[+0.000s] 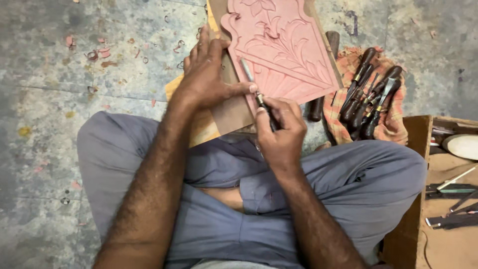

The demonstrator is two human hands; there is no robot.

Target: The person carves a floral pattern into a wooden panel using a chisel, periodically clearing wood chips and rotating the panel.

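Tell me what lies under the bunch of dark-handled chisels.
The chisels lie on a crumpled orange checked cloth spread on the grey floor. A dark wooden handle pokes out at the cloth's left edge. Whatever lies beneath the cloth is covered.

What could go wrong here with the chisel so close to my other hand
1. The left hand rests on the pink carved panel with its thumb right beside the blade of the chisel held in the right hand; a slip could cut the thumb.
2. The panel lies on a board propped over the lap, apparently unclamped, so a hard push might shift it.
3. The spare chisels lie loose on the cloth by the knee.
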